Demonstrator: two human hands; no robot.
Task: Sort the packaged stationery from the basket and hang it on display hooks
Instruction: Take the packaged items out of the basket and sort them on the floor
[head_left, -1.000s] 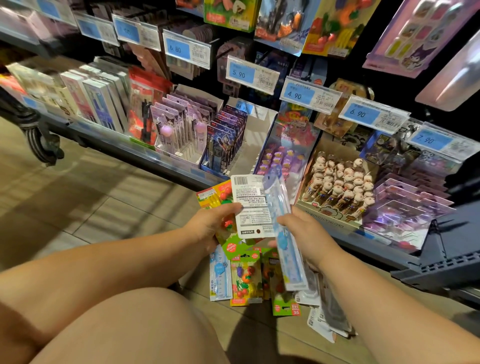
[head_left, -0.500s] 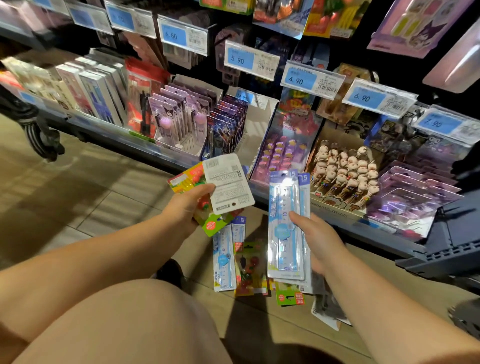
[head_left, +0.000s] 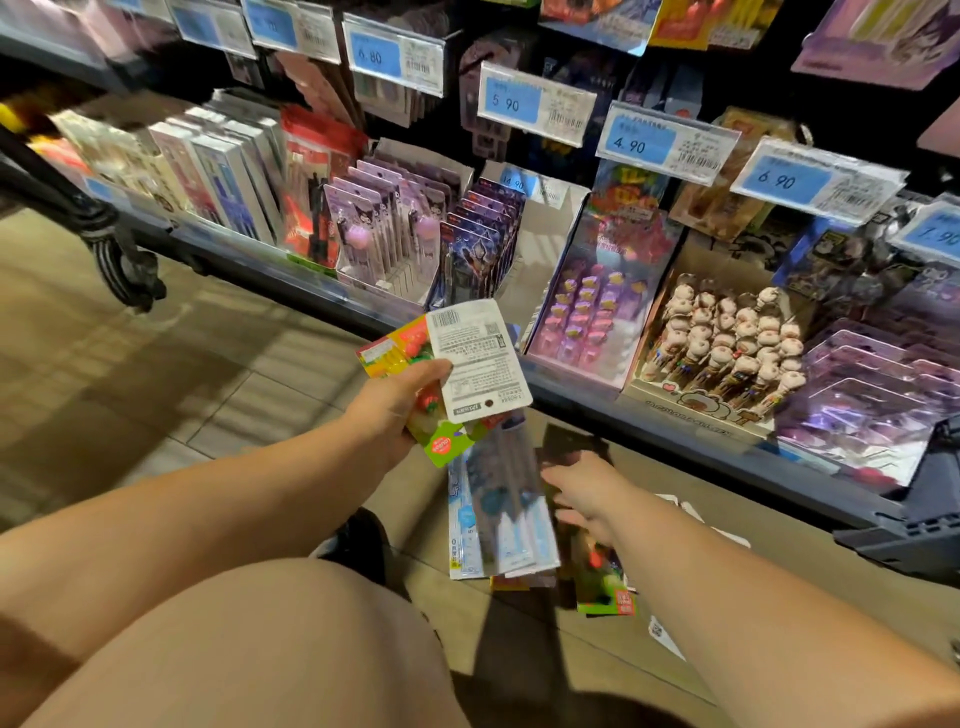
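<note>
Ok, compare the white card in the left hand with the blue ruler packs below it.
The white card is held up in the left hand; the blue ruler packs are down by the floor, beside the right hand. The card is short and broad, the ruler packs long and narrow. The card shows a barcoded back, the ruler packs blue print. Both are flat packs.

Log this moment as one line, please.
stage: sorting | left hand: holds carded packs | right hand: open, beside ruler packs on floor
</note>
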